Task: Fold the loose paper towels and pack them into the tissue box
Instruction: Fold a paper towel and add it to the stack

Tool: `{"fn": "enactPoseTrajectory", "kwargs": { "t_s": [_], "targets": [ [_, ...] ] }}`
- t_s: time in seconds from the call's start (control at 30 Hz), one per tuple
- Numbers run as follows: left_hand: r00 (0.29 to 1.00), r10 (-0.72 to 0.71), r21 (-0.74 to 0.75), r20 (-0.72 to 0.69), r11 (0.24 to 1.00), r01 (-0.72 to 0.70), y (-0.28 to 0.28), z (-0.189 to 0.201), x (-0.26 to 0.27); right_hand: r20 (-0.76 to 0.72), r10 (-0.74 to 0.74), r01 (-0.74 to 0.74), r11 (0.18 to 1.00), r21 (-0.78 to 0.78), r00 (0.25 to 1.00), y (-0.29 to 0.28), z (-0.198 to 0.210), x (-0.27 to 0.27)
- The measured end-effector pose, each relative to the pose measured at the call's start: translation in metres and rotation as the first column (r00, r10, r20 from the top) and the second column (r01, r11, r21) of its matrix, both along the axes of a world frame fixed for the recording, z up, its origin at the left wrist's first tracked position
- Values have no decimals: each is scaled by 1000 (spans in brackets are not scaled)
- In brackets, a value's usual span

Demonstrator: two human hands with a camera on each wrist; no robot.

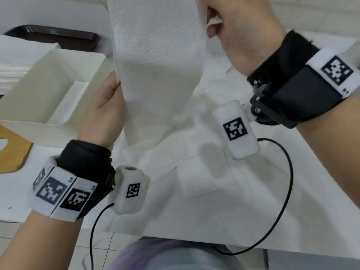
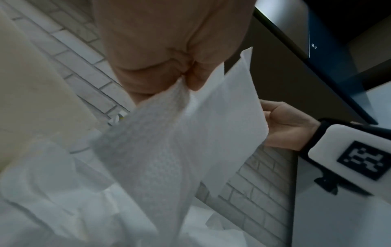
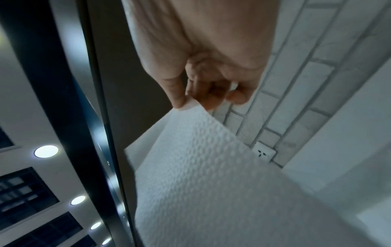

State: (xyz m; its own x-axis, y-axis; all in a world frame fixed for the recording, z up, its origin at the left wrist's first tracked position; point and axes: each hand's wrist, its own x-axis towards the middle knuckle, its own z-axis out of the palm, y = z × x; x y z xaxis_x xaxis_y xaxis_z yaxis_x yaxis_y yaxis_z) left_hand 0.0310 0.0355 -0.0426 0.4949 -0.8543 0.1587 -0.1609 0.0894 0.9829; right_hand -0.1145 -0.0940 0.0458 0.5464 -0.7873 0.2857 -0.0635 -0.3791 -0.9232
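Observation:
A white embossed paper towel (image 1: 157, 61) hangs lifted off the table between both hands. My left hand (image 1: 106, 106) pinches its lower left edge, seen close in the left wrist view (image 2: 186, 81). My right hand (image 1: 233, 26) pinches its upper right corner up high, thumb against fingers (image 3: 190, 103). The towel (image 3: 201, 175) drapes down from that corner. The open white tissue box (image 1: 58, 88) stands to the left on the table, with a folded towel lying inside. More loose towels (image 1: 204, 172) lie spread on the table under the hands.
A stack of flat white towels (image 1: 13, 63) sits at the far left beside a dark tray (image 1: 58, 36). A wooden lid with a cut-out (image 1: 9, 149) lies at the left edge. Black cables (image 1: 288, 191) hang from the wrist cameras over the table's front edge.

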Motion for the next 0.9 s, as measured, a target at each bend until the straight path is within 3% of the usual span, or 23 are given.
{"fn": "enactPoseTrajectory", "kwargs": {
  "t_s": [0.1, 0.27, 0.37, 0.57, 0.63, 0.67, 0.7, 0.77, 0.8, 0.83, 0.9],
  "targets": [
    [993, -73, -29, -97, 997, 70, 0, 2, -10, -15, 58, -56, 995, 86, 998, 5, -12, 11],
    [964, -169, -66, -208, 985, 158, 1, 3, -13, 18, -23, 17, 958, 285, 1000, 6, -28, 27],
    [932, -181, -140, -314, 980, 143, -1, 0, -13, -36, -99, 105, 955, 277, 994, 7, -37, 33],
    [1000, 9, -34, -29, 999, -10, -2, -10, -5, -116, -118, 136, 978, 157, 986, 10, -49, 36],
    [996, 82, -29, -31, 996, -83, 1, -14, 6, -255, -93, 91, 996, -19, 963, 11, -54, 26],
    [993, 115, -34, -24, 993, -116, 2, -15, 12, -390, -70, 15, 990, -141, 918, 11, -61, 19],
    [989, 151, -35, -2, 988, -151, 3, -15, 18, -562, -38, -115, 966, -233, 826, 10, -69, 11],
    [980, 197, -39, 33, 980, -196, 5, -17, 26, -884, 2, -414, 884, -217, 468, 12, -91, -1],
    [979, 200, -40, 43, 979, -199, 7, -17, 28, -960, 9, -507, 851, -140, 280, 13, -101, -6],
    [979, 198, -33, 54, 980, -196, 8, -17, 29, -989, 18, -554, 830, -67, 147, 15, -109, -8],
    [980, 182, -13, 81, 983, -181, 10, -17, 30, -998, 42, -592, 806, 2, 54, 15, -118, -11]
  ]
}}
